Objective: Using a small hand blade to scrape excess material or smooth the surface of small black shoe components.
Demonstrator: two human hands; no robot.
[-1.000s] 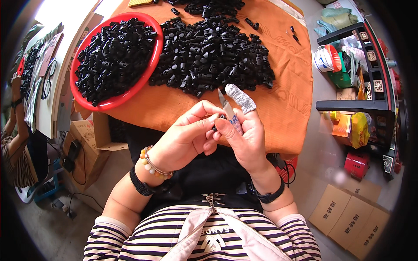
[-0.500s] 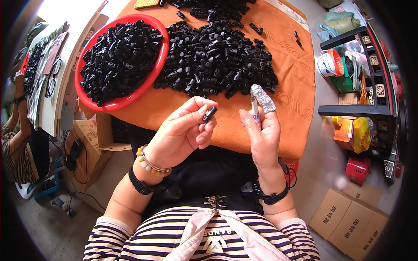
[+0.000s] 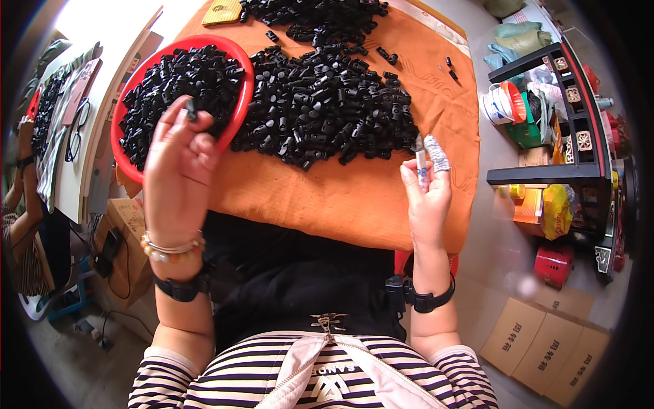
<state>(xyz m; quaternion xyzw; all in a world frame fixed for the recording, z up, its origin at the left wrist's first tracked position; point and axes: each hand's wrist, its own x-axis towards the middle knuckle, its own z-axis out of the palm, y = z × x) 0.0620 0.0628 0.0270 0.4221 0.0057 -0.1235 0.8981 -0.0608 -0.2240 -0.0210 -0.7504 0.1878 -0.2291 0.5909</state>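
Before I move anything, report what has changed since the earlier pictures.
The left hand, still pinching a black cylindrical part, has moved forward and left toward the red basin. The right hand has shifted rightward, keeping its knife. The black pile stays put.

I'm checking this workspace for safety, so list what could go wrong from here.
Cut: the small knife in the right hand points away from the body; a grey knit finger sleeve covers one finger, but the bare thumb might get nicked.
Drop: the small black cylindrical part is held by the fingertips of the left hand, so it could slip.
Spill: the red basin is well filled; a bump might send pieces over its rim.
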